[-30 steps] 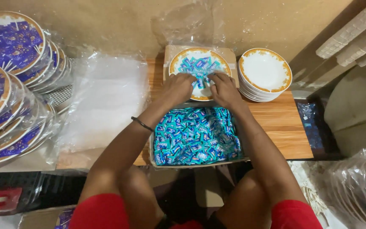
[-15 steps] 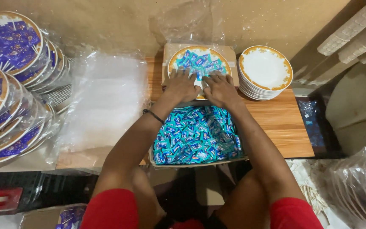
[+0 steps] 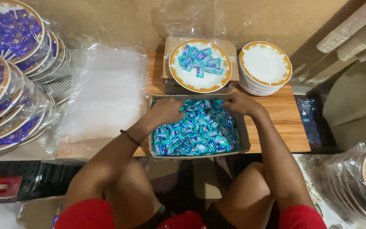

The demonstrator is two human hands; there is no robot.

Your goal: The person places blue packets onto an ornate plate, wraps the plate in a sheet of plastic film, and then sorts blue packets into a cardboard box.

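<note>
Blue sachets (image 3: 195,129) in the cardboard box (image 3: 243,127) were grasped by both left hand (image 3: 166,111) and right hand (image 3: 237,103); small bunches would've been dropped evenly onto the gold-rimmed plate (image 3: 200,82), tbh.

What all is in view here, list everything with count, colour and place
Cardboard tray: one, brown, centre of the wooden table.
Small blue wrapped sweets: many, filling the tray.
White gold-rimmed plate: one, on a cardboard box behind the tray, holding some sweets.
Stack of empty white gold-rimmed plates: one stack, right of that plate.
Plastic-wrapped filled plates: several, far left; more at right edge.
Clear plastic sheets: pile, left of tray.
Left hand: in the tray's far left corner.
Right hand: at the tray's far rim.
</note>
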